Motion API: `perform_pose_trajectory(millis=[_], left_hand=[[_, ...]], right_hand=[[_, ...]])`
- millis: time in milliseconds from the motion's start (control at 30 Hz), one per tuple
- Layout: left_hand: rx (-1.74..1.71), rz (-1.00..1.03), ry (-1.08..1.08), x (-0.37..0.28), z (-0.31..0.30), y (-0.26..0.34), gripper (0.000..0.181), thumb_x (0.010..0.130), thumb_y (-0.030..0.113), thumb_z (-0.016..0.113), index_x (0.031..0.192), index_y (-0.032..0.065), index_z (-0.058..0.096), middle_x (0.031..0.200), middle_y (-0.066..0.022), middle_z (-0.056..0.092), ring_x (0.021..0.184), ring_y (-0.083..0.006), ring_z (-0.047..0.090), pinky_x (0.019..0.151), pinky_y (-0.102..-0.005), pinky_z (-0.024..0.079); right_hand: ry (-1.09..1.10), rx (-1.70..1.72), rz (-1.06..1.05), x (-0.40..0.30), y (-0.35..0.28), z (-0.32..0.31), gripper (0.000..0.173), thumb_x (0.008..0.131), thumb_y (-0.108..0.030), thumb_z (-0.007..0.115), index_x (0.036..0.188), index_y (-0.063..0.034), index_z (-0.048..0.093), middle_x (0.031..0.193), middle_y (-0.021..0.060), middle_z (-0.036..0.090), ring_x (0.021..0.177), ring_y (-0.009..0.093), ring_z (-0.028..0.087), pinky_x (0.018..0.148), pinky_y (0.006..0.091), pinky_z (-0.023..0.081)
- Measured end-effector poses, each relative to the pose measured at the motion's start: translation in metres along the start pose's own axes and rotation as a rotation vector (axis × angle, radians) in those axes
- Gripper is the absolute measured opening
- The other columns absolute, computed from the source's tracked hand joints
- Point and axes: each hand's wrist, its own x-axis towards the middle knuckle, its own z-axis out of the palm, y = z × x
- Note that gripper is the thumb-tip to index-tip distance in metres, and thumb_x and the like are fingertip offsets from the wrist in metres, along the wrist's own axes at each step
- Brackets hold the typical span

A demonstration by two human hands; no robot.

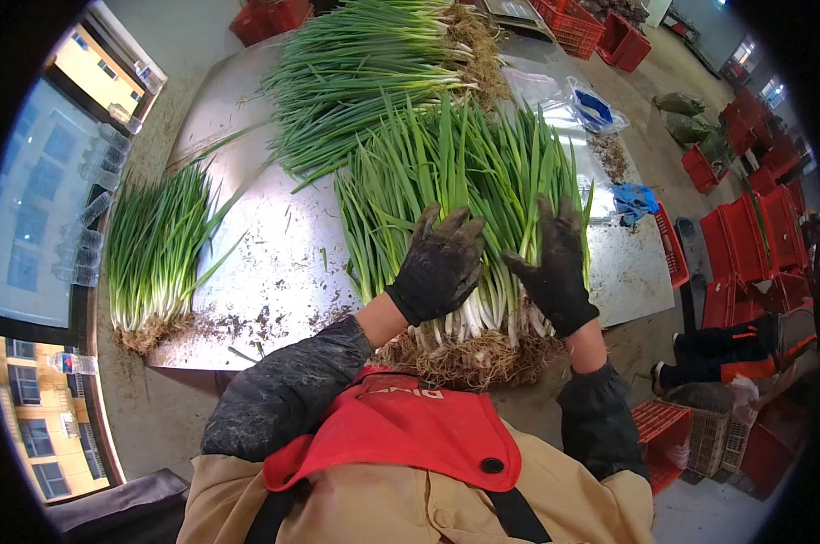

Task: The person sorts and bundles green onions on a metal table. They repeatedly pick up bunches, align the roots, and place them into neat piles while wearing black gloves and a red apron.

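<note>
A thick heap of green onions (383, 197) lies on the metal tabletop (281, 272), its muddy roots at the near edge by my red apron. My left hand (440, 265), in a dirty black glove, rests on the stalks with its fingers somewhat spread. Further right, my right hand (553, 268), gloved the same way, lies on the right part of the heap, thumb apart from the fingers. Neither hand is closed round any stalks. Behind is a larger pile of green onions (369, 81), roots to the right. A smaller bunch (162, 251) stands out at the table's left edge.
Soil bits litter the tabletop. At its right side are a blue cloth (634, 202), a plastic bag with something blue (592, 110) and a red crate (670, 245). More red crates (740, 238) stand beyond. A person (736, 347) is at the far right. Plastic bottles (80, 255) line the window.
</note>
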Motion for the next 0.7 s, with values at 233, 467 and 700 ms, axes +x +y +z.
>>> perform_pose_trajectory(millis=[233, 467, 700], left_hand=[[-0.015, 0.053, -0.039, 0.004, -0.002, -0.01, 0.038, 0.077, 0.025, 0.066, 0.106, 0.0011, 0.062, 0.11, -0.0153, 0.055, 0.12, -0.0355, 0.046, 0.108, -0.0585, 0.024], [-0.031, 0.025, -0.045, -0.001, 0.012, -0.005, 0.036, 0.08, 0.024, 0.064, 0.108, 0.0012, 0.058, 0.111, -0.0157, 0.054, 0.121, -0.0354, 0.044, 0.108, -0.0556, 0.027], [-0.165, 0.054, -0.009, 0.005, 0.025, -0.013, 0.032, 0.085, 0.021, 0.06, 0.109, 0.0007, 0.055, 0.115, -0.0169, 0.05, 0.12, -0.0372, 0.042, 0.106, -0.0535, 0.029]], right_hand=[[-0.148, -0.108, -0.026, -0.014, 0.0, 0.023, 0.065, 0.088, -0.045, 0.058, 0.141, -0.0146, 0.038, 0.151, 0.018, 0.024, 0.136, 0.049, 0.017, 0.11, 0.0569, 0.014], [-0.076, -0.022, 0.037, -0.019, 0.01, 0.045, 0.057, 0.092, -0.035, 0.056, 0.141, -0.0141, 0.038, 0.151, 0.0148, 0.025, 0.138, 0.045, 0.017, 0.111, 0.0553, 0.014], [-0.046, -0.185, -0.019, -0.017, 0.01, 0.05, 0.055, 0.092, -0.034, 0.053, 0.14, -0.0114, 0.038, 0.148, 0.0183, 0.028, 0.133, 0.049, 0.023, 0.107, 0.0571, 0.018]])
